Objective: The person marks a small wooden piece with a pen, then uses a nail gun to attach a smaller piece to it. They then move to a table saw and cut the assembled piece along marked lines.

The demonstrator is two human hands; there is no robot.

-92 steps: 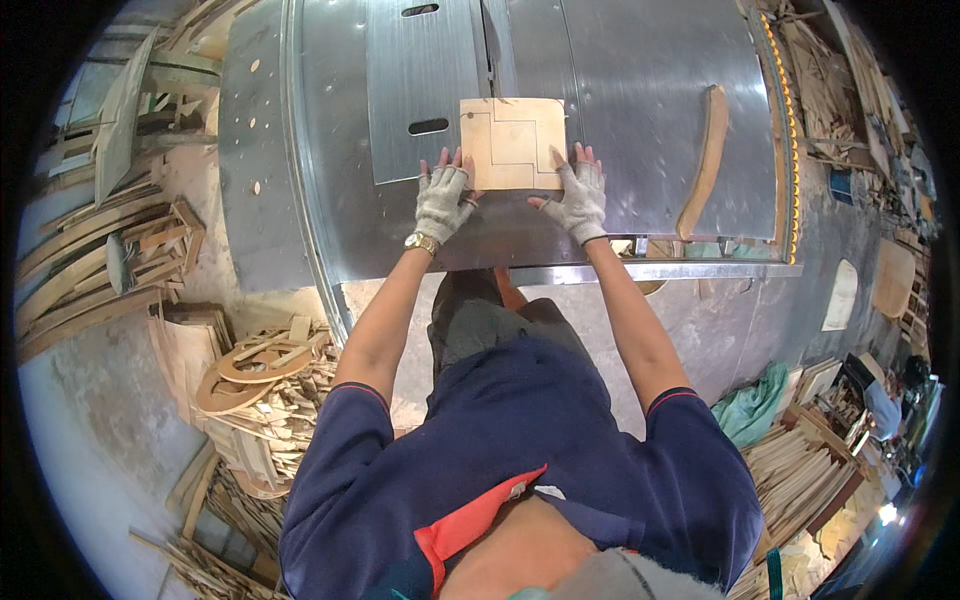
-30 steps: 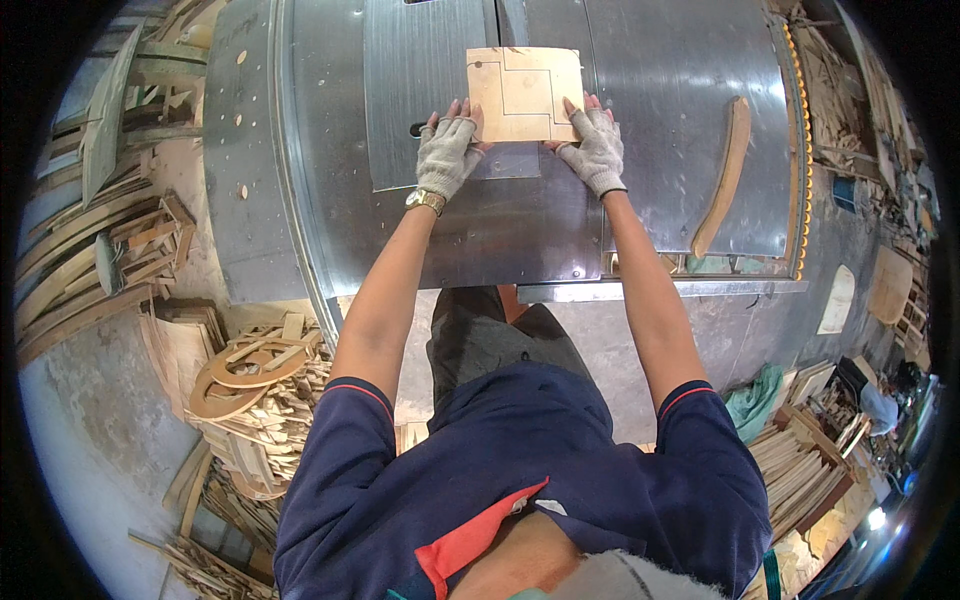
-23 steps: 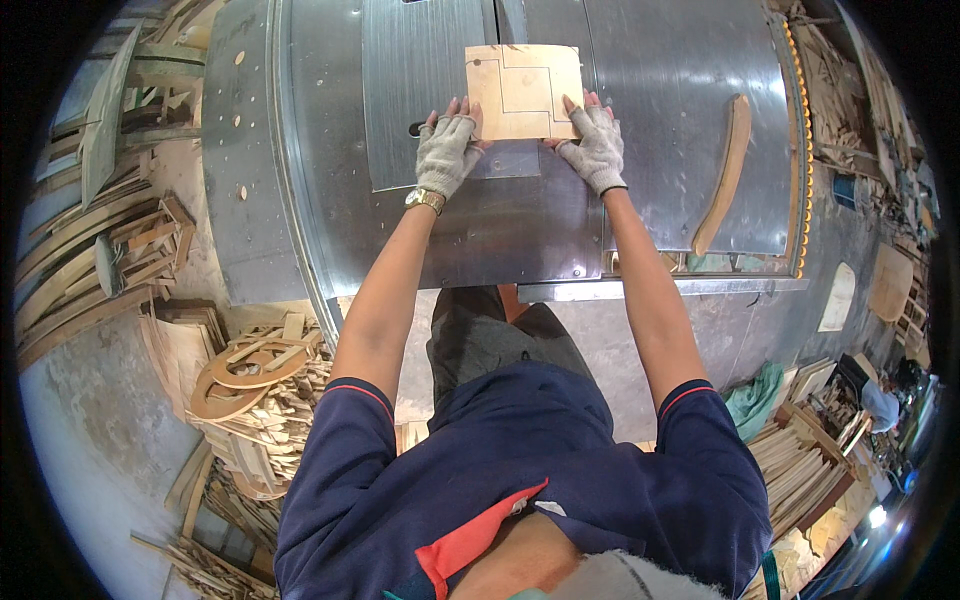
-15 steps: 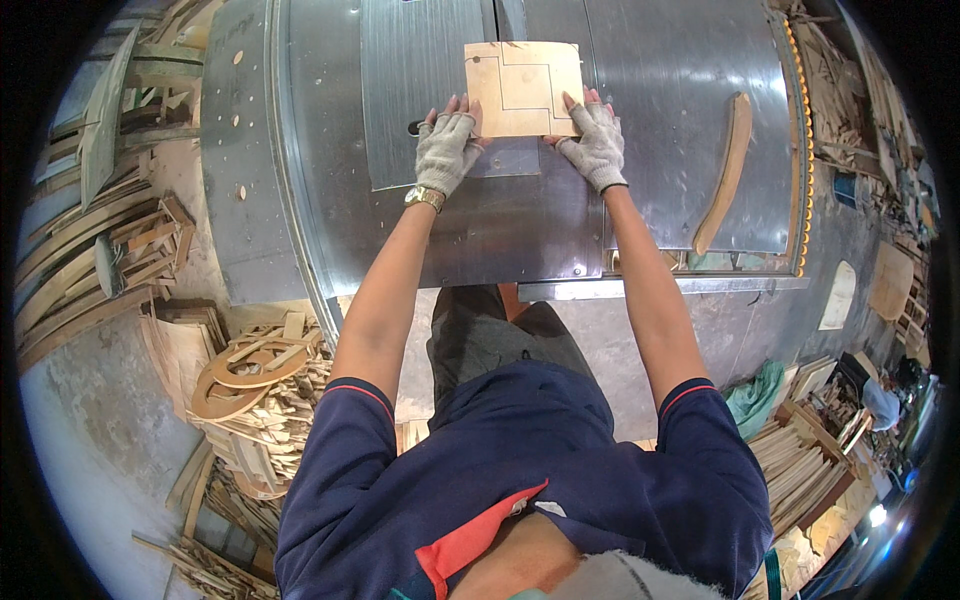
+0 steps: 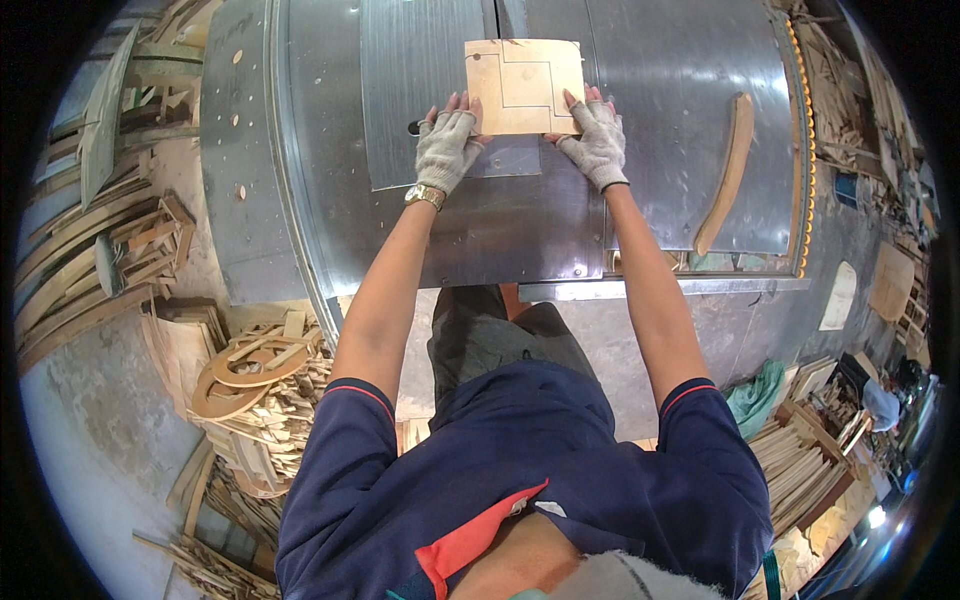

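Observation:
A thin, pale, roughly square wooden board lies on a metal worktable, with stepped dark lines drawn on its face and a dark spot near its far left corner. My left hand, in a grey fingerless glove, grips the board's near left corner. At the near right corner, my right hand in a matching glove has its fingers along the edge and its thumb by the near side. Beyond the board's far edge runs a narrow dark slot in the tabletop.
A curved wooden strip rests on the table's right side. Past its left edge stands a heap of wood offcuts with ring-shaped pieces on top. Stacked timber lines the left, and wooden slats lie at the lower right.
The board has slid very slightly away from me, toward the slot. Both hands keep their places on its near corners.

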